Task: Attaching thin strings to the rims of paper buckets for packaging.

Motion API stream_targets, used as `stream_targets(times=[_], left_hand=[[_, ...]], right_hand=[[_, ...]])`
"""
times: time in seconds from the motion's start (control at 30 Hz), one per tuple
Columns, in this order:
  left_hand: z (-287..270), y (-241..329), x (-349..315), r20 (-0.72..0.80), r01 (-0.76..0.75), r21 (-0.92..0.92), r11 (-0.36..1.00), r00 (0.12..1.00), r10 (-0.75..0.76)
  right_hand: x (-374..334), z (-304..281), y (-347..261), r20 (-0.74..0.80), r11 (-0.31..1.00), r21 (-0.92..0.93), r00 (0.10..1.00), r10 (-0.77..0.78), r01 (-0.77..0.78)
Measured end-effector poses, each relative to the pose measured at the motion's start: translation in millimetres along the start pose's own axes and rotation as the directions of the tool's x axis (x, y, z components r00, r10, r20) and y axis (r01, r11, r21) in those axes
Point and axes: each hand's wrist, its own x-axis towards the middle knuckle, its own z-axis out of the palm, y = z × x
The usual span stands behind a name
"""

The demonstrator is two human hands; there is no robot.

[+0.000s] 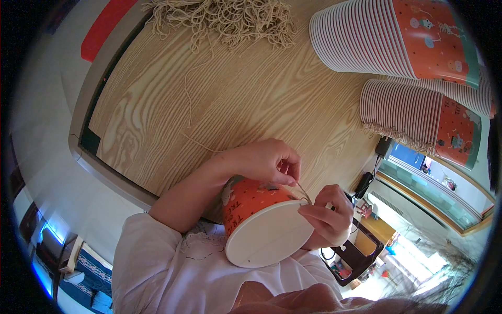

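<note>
An orange printed paper bucket (248, 204) rests tilted against my shirt, its round white end facing up toward me. My left hand (269, 165) reaches over the bucket with thumb and forefinger pinched on a thin beige string (303, 190). From there the string runs down to the bucket's edge, where the fingers of my right hand (330, 214) close on it, close against the edge. Whether a hole lies under those fingertips is hidden. A long strand of the same string crosses the table to my left forearm.
At the far edge of the wood-grain table (151, 115) lies a tangled heap of beige string (225, 23). Tall nested stacks of similar buckets (361, 39) stand at the right, with cut strings (400, 137) on the nearer stack (402, 107). A black adapter (385, 146) lies near the right edge.
</note>
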Motion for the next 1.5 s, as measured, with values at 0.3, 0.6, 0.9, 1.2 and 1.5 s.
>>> stream_targets(times=[0.3,0.6,0.9,1.2,1.5], left_hand=[[0,0,4,0.087,-0.042,-0.031,0.999,0.995,0.044],[-1,8,3,-0.003,-0.038,-0.255,0.966,0.999,0.039],[-3,10,2,-0.012,-0.047,-0.206,0.977,0.999,0.046],[-5,10,1,-0.016,-0.055,-0.195,0.979,0.998,0.053],[-12,11,-3,0.032,-0.023,-0.129,0.991,0.999,0.027]], right_hand=[[-10,-9,6,-0.16,0.98,0.196,0.984,0.078,-0.046],[13,-2,65,0.373,0.842,0.483,0.927,0.05,-0.24],[8,20,72,0.153,0.606,0.791,0.986,-0.068,-0.081],[18,21,68,0.186,0.634,0.767,0.98,-0.076,-0.097],[19,30,54,0.163,0.617,0.775,0.987,0.014,-0.137]])
